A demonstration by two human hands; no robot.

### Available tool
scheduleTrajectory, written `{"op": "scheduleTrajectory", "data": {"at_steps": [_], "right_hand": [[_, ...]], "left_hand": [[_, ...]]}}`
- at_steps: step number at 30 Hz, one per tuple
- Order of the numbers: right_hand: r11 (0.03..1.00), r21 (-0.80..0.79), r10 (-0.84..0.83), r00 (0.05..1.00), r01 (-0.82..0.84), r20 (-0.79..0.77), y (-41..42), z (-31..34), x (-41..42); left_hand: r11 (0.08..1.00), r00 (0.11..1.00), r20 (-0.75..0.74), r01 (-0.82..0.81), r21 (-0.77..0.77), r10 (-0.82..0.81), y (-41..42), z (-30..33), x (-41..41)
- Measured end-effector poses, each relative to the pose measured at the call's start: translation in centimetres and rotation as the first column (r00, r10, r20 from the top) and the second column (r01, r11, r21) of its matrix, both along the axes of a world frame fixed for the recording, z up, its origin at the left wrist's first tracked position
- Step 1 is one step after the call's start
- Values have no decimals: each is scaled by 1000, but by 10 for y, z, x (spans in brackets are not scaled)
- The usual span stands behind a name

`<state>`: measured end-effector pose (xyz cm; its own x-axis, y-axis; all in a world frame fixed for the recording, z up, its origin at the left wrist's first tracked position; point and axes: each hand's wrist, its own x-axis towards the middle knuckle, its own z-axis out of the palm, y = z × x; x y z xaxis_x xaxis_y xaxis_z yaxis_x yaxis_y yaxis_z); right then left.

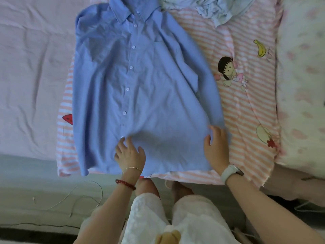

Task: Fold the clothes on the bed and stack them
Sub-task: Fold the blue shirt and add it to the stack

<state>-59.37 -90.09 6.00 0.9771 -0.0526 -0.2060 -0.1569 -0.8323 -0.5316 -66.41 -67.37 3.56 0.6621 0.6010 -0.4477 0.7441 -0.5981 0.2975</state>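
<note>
Shirt (140, 85) lies buttoned-side up for folding; left hand (130, 153) and right hand (217, 147) press its near hem flat, fingers spread, gripping nothing.

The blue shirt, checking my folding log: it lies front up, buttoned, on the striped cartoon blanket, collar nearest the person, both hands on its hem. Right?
Not quite. The head view shows the blue shirt with its collar at the far end, away from the person. The rest holds: front up, buttoned, on the striped cartoon blanket, left hand and right hand at the hem.
</note>
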Motion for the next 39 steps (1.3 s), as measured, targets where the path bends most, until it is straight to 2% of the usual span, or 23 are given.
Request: {"op": "scheduleTrajectory", "data": {"at_steps": [2,4,6,8,12,14,18,22,25,28,30,31,32,33,35,36,37,38,39], "right_hand": [[988,32,-151,987,152,-54,-19,0,19],[960,84,-249,952,267,-179,-35,-5,38],[943,169,-218,916,286,-337,-43,-10,51],[945,210,-156,907,253,-391,-47,-11,59],[906,305,-243,950,294,-195,-70,13,81],[916,282,-268,959,285,-96,-91,32,100],[957,77,-290,946,281,145,-140,63,158],[932,-97,-294,885,349,360,-178,69,225],[875,-200,-355,865,441,354,-203,57,263],[857,-318,-363,913,406,186,-223,30,282],[899,-258,-344,935,355,86,-223,11,283],[912,-160,-374,926,379,61,-219,3,281],[892,-54,-449,893,449,23,-214,-5,281],[824,46,-563,825,565,-50,-210,-14,281],[577,257,-735,630,775,-249,-203,-32,279],[455,355,-771,561,817,-303,-202,-40,278],[365,430,-808,510,826,-294,-201,-46,279],[322,475,-847,473,819,-241,-202,-47,282],[333,471,-878,451,817,-160,-205,-48,287]], "left_hand": [[990,990,30,135,-28,-134,-25,3,23],[974,974,64,221,-50,-218,-47,6,48],[954,954,99,292,-72,-285,-65,11,72],[932,931,141,352,-90,-338,-77,17,94],[867,848,235,497,-40,-475,-86,27,145],[826,801,255,564,-15,-542,-88,31,176],[753,731,232,658,10,-642,-100,39,248],[678,647,236,731,75,-725,-117,38,312],[612,587,191,782,115,-786,-130,29,350],[553,542,111,819,150,-833,-143,15,383],[510,509,51,843,174,-859,-151,6,402],[491,495,25,852,182,-868,-157,1,412],[481,489,7,856,187,-872,-163,-5,422],[477,486,-1,858,189,-874,-169,-11,432],[463,476,-32,868,181,-879,-180,-21,451],[445,463,-71,877,184,-883,-185,-24,460],[422,447,-114,886,190,-887,-191,-27,468],[404,434,-151,895,190,-888,-197,-28,476],[398,427,-180,900,176,-886,-204,-28,483]]}}
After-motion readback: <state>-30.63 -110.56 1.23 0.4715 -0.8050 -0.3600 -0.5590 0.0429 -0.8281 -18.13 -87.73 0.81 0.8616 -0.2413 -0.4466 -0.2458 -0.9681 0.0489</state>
